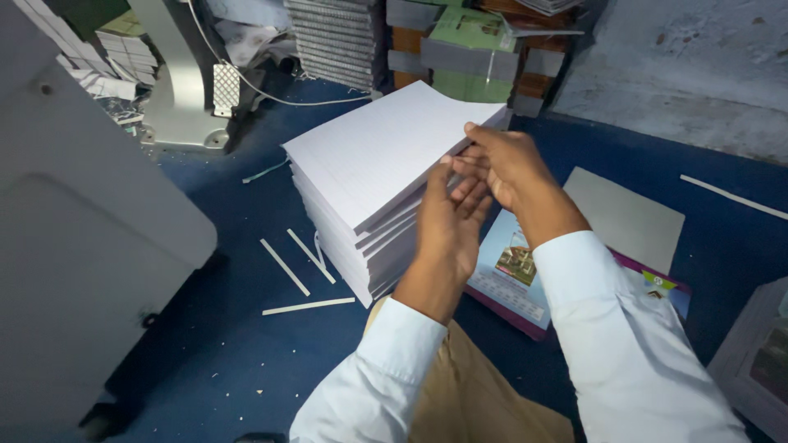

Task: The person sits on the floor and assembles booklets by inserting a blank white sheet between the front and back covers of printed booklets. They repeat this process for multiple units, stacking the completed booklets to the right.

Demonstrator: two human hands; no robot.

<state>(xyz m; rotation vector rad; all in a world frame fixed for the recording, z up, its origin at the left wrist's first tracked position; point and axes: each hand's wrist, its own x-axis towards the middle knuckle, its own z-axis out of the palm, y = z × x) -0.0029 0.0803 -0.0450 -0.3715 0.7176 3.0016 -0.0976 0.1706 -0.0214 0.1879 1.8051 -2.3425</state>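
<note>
A tall stack of white ruled paper sheets [373, 156] stands on the blue floor in front of me. My left hand [447, 226] presses against the stack's near right side, fingers fanned on the sheet edges. My right hand [505, 164] reaches over the right edge near the top, fingertips pinching a few of the upper sheets. Both sleeves are pale blue. Whether a sheet is lifted free I cannot tell.
Printed purple-edged covers [513, 275] and a grey card [628, 217] lie to the right. Thin paper strips [300, 283] litter the floor at left. A grey machine body [82, 246] fills the left. Bundled stacks [341, 37] and boxes [472, 49] stand behind.
</note>
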